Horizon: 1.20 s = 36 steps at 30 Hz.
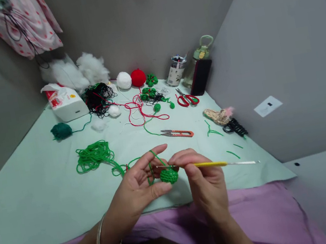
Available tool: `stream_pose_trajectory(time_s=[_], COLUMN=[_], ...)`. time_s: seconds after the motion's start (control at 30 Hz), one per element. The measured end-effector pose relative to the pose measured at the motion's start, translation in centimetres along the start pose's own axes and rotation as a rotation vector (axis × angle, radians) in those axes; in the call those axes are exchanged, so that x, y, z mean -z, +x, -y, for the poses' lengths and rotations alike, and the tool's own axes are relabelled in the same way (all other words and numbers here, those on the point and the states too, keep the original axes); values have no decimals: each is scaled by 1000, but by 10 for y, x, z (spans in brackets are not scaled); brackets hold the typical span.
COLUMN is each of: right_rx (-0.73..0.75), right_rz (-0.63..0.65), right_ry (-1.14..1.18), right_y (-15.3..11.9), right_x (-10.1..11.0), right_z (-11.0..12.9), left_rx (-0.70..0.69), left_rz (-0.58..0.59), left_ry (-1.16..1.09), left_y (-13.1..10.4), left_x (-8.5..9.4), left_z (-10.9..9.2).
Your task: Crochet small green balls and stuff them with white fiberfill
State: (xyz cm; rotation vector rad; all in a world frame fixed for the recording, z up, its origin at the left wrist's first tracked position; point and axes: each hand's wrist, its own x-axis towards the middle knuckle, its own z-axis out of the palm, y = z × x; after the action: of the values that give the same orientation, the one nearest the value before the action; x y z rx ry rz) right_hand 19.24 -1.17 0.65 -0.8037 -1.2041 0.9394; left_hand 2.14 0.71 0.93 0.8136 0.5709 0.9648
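Near the front edge of the pale green table cover (38,203), the left hand (137,189) is pinching a small green crochet piece (169,175) between thumb and fingers, with green yarn (93,156) looping over its forefinger and trailing back to a loose heap at the left. The right hand (203,180) is closing on a crochet hook (211,164) with a yellow grip; both hands are meeting at the piece. The hook is lying nearly level, its long axis running left to right, its working end buried at the piece and its bare metal tail pointing right.

Just beyond the hands, orange thread snips (177,133) are lying on the cover, with red scissors (187,100) farther back. Red yarn (139,111) is straggling across the middle, beside a black tangle (98,97). At the far edge are sitting a white ball (123,80), a red ball (138,77), a tissue box (65,102) with red print too small to read, and a dark green ball (61,131). Nothing is lying between the hands and the snips.
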Motion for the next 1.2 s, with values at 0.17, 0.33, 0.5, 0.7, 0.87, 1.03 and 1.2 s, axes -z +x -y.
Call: stream_pose_trajectory(time_s=[0.17, 0.33, 0.5, 0.7, 0.87, 1.03, 1.2], right_rx=[11, -113, -245, -262, -79, -161, -200], right_rz=[11, -13, -107, -10, 21, -6, 33], right_ry=[-13, 256, 344, 394, 72, 209, 255], right_y=[0, 6, 11, 10, 3, 4, 10], right_x=[2, 1, 3, 3, 3, 5, 7], right_z=[-5, -2, 2, 1, -5, -9, -4], left_rx=[3, 45, 139, 100, 39, 3, 22], left_rz=[-18, 32, 67, 59, -53, -101, -75], left_ry=[88, -76, -219, -114, 242, 523, 532], left_y=[0, -1, 0, 0, 1, 2, 4], left_x=[5, 6, 2, 2, 4, -3, -9], left_z=[-2, -2, -7, -6, -6, -16, -23])
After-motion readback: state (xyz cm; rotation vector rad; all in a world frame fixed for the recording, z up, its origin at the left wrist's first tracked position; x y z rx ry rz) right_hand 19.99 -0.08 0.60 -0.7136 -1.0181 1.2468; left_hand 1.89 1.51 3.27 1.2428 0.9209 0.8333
